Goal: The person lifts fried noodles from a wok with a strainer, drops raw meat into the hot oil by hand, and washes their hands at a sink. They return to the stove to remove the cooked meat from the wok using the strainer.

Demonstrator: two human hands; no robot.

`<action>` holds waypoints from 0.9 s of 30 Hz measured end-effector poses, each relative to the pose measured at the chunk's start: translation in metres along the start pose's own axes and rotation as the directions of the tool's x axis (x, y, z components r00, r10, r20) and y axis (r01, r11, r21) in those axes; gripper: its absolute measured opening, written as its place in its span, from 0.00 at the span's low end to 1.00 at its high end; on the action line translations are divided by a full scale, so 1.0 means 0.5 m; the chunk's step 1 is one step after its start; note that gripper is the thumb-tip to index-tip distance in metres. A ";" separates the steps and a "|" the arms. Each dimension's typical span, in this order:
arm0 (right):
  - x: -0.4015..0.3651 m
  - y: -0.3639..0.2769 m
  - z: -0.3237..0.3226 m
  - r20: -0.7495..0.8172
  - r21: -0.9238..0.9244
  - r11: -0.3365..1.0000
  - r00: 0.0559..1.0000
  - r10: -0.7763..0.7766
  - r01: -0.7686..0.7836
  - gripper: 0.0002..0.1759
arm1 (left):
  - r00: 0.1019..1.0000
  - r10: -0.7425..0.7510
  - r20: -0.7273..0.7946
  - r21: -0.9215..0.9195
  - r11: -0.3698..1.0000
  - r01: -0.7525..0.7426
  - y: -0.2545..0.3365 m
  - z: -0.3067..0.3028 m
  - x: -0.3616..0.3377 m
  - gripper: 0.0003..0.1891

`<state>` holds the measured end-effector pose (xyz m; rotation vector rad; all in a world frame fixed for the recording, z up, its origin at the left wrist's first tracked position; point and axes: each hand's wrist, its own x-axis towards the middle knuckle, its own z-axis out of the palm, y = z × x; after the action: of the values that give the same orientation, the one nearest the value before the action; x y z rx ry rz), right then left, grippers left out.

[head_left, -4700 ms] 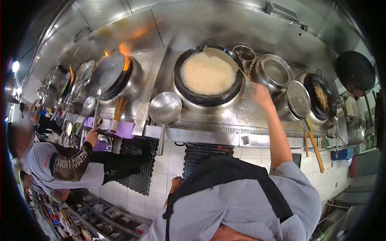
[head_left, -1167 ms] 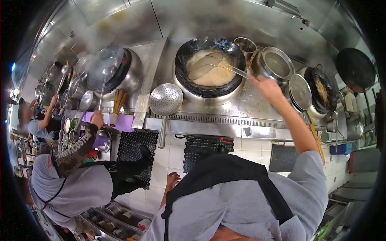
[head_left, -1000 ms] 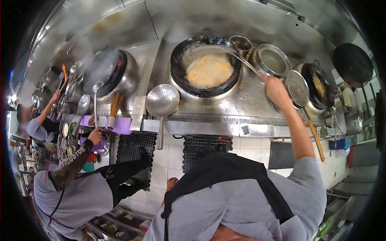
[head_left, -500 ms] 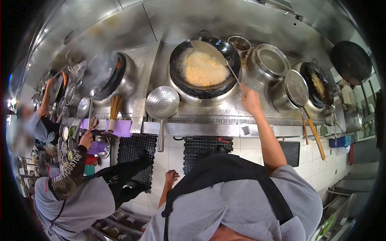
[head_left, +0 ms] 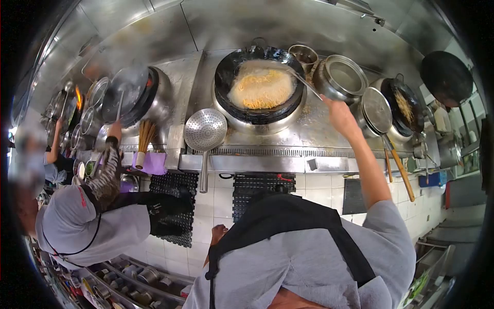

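Left hand [head_left: 218, 232]: beside the apron [head_left: 278, 219], fingers curled; I cannot tell whether empty.
Right hand [head_left: 336, 109]: clamped, I see, on the skimmer [head_left: 309, 85] handle.
Wok [head_left: 225, 77]: beyond, holding frothing yellow strands [head_left: 261, 93].

I'm in a commercial kitchen with a row of wok stations. Left of my right fingers [head_left: 329, 103], a large black wok [head_left: 224, 85] sits on the stainless-steel range [head_left: 315, 126]; farther left, a co-worker [head_left: 77, 219] reaches to a second wok [head_left: 135, 85] near a bamboo brush [head_left: 147, 134]. To my fingers' right are a long-handled strainer [head_left: 376, 106] and a third wok [head_left: 417, 105]. Beyond them rises a steel wall [head_left: 242, 26].
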<state>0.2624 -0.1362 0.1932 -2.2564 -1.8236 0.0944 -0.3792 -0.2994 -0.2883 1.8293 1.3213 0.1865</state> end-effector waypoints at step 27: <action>0.010 -0.002 0.010 0.158 -0.453 0.840 0.955 -0.252 0.297 0.39 | 0.954 -0.258 0.155 -0.544 0.784 0.301 0.068 -0.040 0.035 0.15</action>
<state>0.2616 -0.1304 0.1892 -2.2733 -2.4196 -0.3437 -0.3590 -0.2768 -0.2579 1.1149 1.2966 0.3106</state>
